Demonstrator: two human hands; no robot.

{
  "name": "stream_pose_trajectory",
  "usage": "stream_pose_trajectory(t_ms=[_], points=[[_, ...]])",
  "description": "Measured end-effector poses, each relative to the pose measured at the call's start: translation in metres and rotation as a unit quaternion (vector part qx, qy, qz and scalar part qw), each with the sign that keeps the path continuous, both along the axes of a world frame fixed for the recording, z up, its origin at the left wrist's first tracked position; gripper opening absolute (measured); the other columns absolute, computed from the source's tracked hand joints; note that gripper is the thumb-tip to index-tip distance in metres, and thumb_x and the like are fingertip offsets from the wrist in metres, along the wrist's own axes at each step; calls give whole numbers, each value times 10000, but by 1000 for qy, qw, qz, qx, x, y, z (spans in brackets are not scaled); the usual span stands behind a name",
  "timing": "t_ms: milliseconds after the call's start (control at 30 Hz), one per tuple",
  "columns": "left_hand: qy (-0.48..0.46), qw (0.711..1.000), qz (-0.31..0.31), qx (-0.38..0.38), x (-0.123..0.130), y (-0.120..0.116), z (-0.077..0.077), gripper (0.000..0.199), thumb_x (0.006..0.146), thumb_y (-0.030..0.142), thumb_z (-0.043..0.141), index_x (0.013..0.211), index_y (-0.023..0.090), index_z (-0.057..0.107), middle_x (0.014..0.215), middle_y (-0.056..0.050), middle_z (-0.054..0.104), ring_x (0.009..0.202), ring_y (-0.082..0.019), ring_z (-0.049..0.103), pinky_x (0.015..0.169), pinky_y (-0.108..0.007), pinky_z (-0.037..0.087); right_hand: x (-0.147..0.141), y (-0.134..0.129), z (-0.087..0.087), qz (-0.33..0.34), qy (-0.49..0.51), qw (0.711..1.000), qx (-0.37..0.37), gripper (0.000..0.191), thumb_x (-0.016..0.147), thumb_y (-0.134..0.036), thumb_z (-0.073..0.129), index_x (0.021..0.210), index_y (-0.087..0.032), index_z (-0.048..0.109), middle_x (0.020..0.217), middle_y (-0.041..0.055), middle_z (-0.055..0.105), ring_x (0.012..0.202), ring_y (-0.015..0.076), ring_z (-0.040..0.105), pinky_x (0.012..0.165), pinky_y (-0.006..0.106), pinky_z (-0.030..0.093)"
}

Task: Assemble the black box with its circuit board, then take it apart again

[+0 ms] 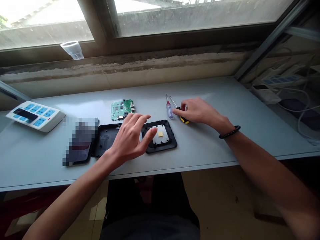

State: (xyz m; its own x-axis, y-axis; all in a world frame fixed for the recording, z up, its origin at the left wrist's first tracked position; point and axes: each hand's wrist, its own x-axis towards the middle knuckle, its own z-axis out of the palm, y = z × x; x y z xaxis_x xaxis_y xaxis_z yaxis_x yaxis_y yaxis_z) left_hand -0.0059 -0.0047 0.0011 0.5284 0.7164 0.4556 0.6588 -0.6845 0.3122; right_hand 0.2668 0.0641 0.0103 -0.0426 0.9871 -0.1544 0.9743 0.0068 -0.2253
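- Pale grey laminate tabletop is filling the middle of my remote feed, and it's running along beneath a stained concrete ledge and a window.
- A clear plastic cup is sitting tilted on the window frame, toward the upper left of the frame.
- A white power strip with blue switches is lying at the far left of the tabletop, and I'm seeing a pixelated, unreadable dark object just right of it.
- A green circuit board is lying near the middle, beyond a black plastic casing half.
- A black square frame is resting just right of that casing, holding a pale plate with a small yellow pad on it.
- The left hand is hovering over the gap between casing and frame, its fingers spread and released, with nothing in them.
- The right hand is reaching in at right of centre, wearing a black beaded bracelet. Its fingers are curling over a yellow-and-black screwdriver, though I can't tell whether they're gripping it.
- A clear-handled screwdriver is lying just beside those fingers.
- Another power strip and tangled white cables are sitting beyond the tabletop, at the right of the frame.
- Beige floor tiles are showing below the tabletop.
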Motion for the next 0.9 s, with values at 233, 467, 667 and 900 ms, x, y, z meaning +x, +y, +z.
stream_pose_trajectory(t_ms=[233, 467, 667, 900], points=[[-76, 997, 13, 23, -4, 5, 8, 323, 1100, 294, 422, 1083, 143, 708, 998, -96, 742, 931, -224, 652, 854, -405, 546, 1, 0, -1, -4, 17, 1000, 7, 539, 983, -661, 477, 726, -196, 564, 779, 87, 671, 676, 176, 515, 623, 333, 290], [-45, 997, 24, 66, -35, -25, 13, 129, 1044, 155, 558, 1089, 199, 671, 1005, -59, 731, 930, -209, 681, 835, -379, 575, 4, -2, 5, -17, 31, 999, 41, 586, 1021, -657, 405, 656, -205, 478, 636, 70, 561, 597, 169, 430, 617, 347, 232], [-6, 993, 26, 118, -79, -75, -7, 238, 955, 7, 674, 1142, 154, 665, 970, -69, 706, 888, -202, 657, 776, -339, 560, 6, -6, 12, -20, 71, 989, 126, 526, 991, -668, 459, 724, -219, 525, 723, 73, 623, 649, 187, 493, 652, 350, 327], [64, 982, 28, 175, -104, -100, -19, 267, 873, -41, 759, 1115, 52, 698, 956, -128, 713, 903, -268, 668, 812, -409, 547, -2, -21, 6, 276, 201, 926, 164, 699, 845, -796, 629, 1170, -177, 651, 1183, 143, 698, 1115, 303, 647, 979, 468, 524]])
